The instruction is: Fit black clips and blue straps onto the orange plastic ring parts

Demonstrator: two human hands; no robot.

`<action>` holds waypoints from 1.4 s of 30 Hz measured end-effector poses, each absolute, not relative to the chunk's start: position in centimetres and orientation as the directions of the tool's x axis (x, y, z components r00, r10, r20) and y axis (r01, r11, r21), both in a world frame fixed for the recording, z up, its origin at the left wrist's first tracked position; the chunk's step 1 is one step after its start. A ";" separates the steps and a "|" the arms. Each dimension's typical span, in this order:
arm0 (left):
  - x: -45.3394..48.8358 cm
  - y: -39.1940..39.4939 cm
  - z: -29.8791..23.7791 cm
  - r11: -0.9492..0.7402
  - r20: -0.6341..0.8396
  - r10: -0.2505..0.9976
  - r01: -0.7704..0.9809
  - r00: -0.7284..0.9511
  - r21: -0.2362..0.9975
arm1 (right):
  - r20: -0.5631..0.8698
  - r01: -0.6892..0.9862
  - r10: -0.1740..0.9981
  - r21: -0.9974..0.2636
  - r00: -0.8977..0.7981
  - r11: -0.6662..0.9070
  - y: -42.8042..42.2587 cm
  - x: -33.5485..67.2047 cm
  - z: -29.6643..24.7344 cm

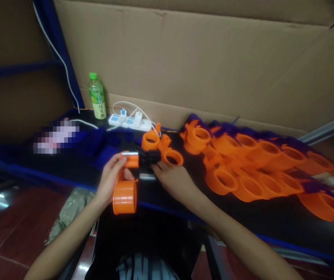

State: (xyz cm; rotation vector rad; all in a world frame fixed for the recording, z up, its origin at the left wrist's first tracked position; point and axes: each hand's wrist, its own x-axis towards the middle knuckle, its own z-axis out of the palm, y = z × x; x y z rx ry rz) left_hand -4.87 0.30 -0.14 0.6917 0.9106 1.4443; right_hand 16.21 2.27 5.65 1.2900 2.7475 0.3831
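Note:
My left hand [110,173] is closed around an orange plastic part [125,197], whose wide ring hangs below the fingers. The part's narrower upper tube, with a pale strip along its top, points right. Against that tube's end is a black piece [150,156], which my right hand [168,175] grips from the right with curled fingers. Motion blur hides the black piece's exact kind and whether it sits inside the tube. Under the hands lies a small silvery strip [147,177]. Just behind my right hand are two loose orange parts, one with an upright ring [150,140].
Many similar orange parts [248,188] are heaped along the right of the black tabletop [167,202]. At the back stand a white power strip [130,122] with cables and a green-capped bottle [97,97]. A cardboard wall [199,58] closes off the rear.

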 end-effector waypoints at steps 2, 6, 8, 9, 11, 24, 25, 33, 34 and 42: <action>-4.9 0.3 -0.2 0.040 -0.102 0.991 -0.526 -0.090 0.850 | 0.026 0.749 0.772 0.266 -0.635 0.607 2.4 16.1 5.4; -4.9 0.3 -0.6 0.035 -0.085 0.993 -0.501 -0.076 0.865 | 0.113 0.756 0.748 0.129 -0.654 0.642 2.8 16.6 4.9; -5.0 0.4 -0.7 0.032 -0.069 0.996 -0.485 -0.059 0.874 | 0.247 0.746 0.732 -0.047 -0.635 0.664 3.1 17.2 4.9; -5.0 0.4 -0.8 0.030 -0.059 0.997 -0.479 -0.046 0.877 | 0.322 0.720 0.725 -0.159 -0.609 0.675 3.3 17.6 5.0; -5.0 0.4 -0.7 0.032 -0.042 0.999 -0.463 -0.011 0.886 | 0.429 0.618 0.719 -0.372 -0.547 0.692 3.6 18.2 5.3; -3.1 -1.5 -0.4 0.028 0.014 0.994 -0.366 0.110 0.930 | 0.639 0.413 0.493 -0.287 -0.590 0.865 3.2 15.7 4.6; -3.0 -1.5 -0.4 0.029 0.012 0.993 -0.358 0.113 0.933 | 0.654 0.427 0.502 -0.289 -0.566 0.857 2.9 15.5 4.4; -2.7 -2.2 -0.3 0.108 -0.063 0.989 -0.352 0.135 0.930 | 0.687 0.428 0.508 -0.306 -0.520 0.850 1.9 13.9 4.1; -2.6 -2.4 -0.2 0.110 -0.067 0.989 -0.360 0.129 0.926 | 0.686 0.422 0.521 -0.330 -0.508 0.844 1.8 13.7 4.3; -3.4 -1.4 0.6 0.205 -0.195 0.976 -0.701 0.096 0.683 | 0.640 0.381 0.509 -0.341 -0.576 0.859 3.1 12.4 6.6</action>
